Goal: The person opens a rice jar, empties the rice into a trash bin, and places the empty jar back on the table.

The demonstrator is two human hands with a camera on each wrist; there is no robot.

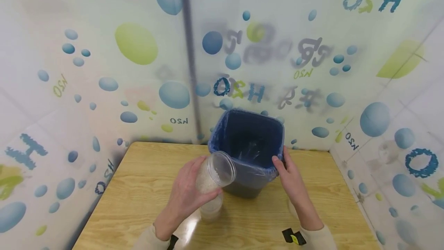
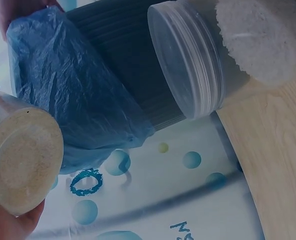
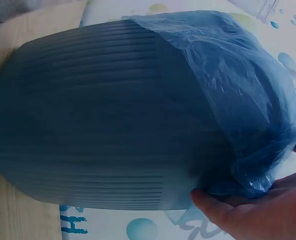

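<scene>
My left hand (image 1: 184, 192) grips a clear plastic jar (image 1: 208, 176) holding white grains. The jar leans with its uncovered mouth toward the bin, and its base faces the left wrist camera. Below it on the table stands a second clear jar (image 1: 211, 207); the left wrist view shows its clear lid (image 2: 188, 60) and white grains (image 2: 260, 40) inside. A dark ribbed bin (image 3: 97, 115), lined with a blue plastic bag (image 3: 238, 85), stands tilted. My right hand (image 1: 291, 176) pinches its right rim through the bag, thumb on the near side.
The wooden table (image 1: 145, 188) lies beneath everything. Behind it and at both sides hang pale curtains (image 1: 138, 80) printed with bubbles and letters. A faint, clear round edge (image 1: 292, 208) shows on the table beside my right forearm; its kind is unclear.
</scene>
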